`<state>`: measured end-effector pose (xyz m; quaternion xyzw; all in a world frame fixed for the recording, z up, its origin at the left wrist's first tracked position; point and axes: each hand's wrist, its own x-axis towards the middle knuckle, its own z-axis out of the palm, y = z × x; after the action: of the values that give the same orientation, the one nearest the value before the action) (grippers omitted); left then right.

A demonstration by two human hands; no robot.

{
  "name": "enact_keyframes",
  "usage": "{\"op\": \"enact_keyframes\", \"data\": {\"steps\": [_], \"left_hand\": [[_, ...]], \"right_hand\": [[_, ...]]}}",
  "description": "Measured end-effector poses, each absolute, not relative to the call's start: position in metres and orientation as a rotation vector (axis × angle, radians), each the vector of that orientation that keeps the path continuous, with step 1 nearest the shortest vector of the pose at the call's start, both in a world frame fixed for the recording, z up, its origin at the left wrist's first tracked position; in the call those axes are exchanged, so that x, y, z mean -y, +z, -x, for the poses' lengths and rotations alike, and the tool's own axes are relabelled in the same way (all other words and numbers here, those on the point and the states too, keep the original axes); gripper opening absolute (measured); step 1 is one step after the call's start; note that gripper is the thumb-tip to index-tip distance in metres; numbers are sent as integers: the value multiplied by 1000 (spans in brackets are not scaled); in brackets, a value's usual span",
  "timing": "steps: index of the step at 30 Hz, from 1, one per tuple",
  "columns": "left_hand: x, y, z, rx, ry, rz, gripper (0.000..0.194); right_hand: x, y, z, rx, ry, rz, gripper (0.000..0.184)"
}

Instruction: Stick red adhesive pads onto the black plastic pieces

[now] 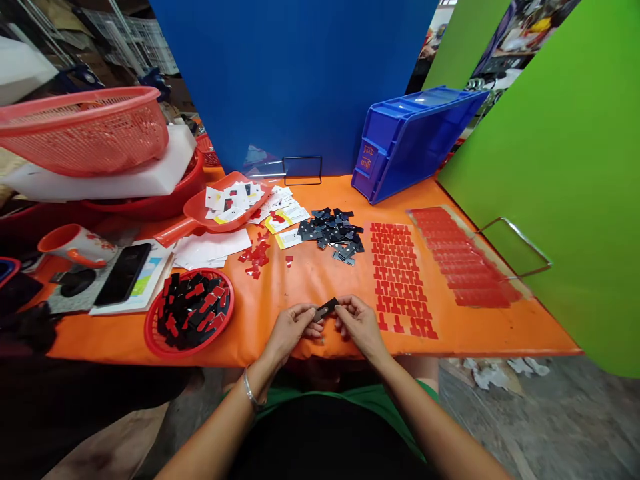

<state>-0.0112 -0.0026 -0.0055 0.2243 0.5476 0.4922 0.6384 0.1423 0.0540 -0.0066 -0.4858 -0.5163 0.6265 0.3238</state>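
My left hand and my right hand meet at the front edge of the orange table. Both pinch one small black flat piece between their fingertips, just above the tabletop. A pile of similar black pieces lies farther back in the middle. To the right of my hands a sheet of red T-shaped stickers lies flat. A round red basket holding black pieces with red stickers sits to the left of my left hand.
A second red sticker sheet lies at the right. A tilted blue bin leans at the back. A red scoop with white slips, loose red bits, a phone, a mug and a red mesh basket fill the left side.
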Motion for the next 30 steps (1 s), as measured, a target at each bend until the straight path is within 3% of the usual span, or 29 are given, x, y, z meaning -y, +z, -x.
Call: {"op": "enact_keyframes", "data": {"steps": [6, 12, 18, 22, 30], "left_hand": [[6, -9, 14, -1230, 1258, -418, 39], [8, 5, 0, -1260, 1257, -688, 23], [2, 26, -4, -1782, 997, -1525, 20], [4, 16, -2, -1984, 701, -1878, 22], [13, -12, 1, -1941, 902, -1904, 19]], "right_hand": [[-45, 1, -145, 1442, 1688, 1261, 22], [-20, 2, -145, 1565, 1716, 1215, 18], [-18, 3, -155, 1974, 1148, 1229, 14], [-21, -6, -162, 2176, 671, 1149, 27], [-22, -16, -159, 2460, 396, 1187, 49]]}}
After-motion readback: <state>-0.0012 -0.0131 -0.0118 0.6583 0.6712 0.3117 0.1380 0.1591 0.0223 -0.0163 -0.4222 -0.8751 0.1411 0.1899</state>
